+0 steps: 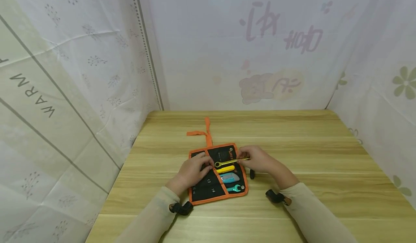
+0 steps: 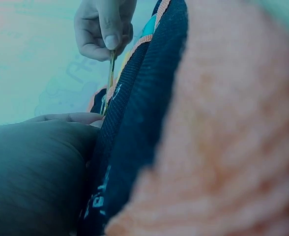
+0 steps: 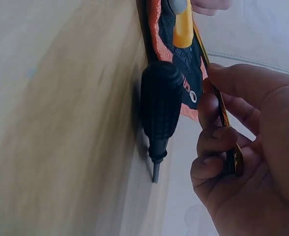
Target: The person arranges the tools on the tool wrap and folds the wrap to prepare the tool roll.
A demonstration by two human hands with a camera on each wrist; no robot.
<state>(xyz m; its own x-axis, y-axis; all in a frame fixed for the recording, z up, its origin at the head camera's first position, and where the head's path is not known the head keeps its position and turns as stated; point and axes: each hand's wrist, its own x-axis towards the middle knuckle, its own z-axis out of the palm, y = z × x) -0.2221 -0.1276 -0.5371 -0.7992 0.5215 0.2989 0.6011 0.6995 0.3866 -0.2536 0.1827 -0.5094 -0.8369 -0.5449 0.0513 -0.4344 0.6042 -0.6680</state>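
Observation:
A black tool roll (image 1: 201,192) with orange trim lies unrolled on the table. My left hand (image 1: 191,172) rests over its left part, thumb and fingertips pinching the orange pocket edge. In my right hand (image 1: 258,158) is a gold wrench (image 1: 226,162), its ring end pointing at that edge. The right wrist view shows the wrench (image 3: 224,110) between thumb and curled fingers, its other end against the palm. Sticking out of the pockets are a yellow-handled tool (image 1: 225,169), a teal utility knife (image 1: 230,178) and a green open-end wrench (image 1: 234,188); their lower parts are hidden.
A black-handled screwdriver (image 3: 160,105) lies on the table just right of the roll. Orange tie straps (image 1: 208,136) stretch from the roll's far edge. Printed curtains (image 1: 208,55) hang behind the wooden table (image 1: 308,145) and along both sides.

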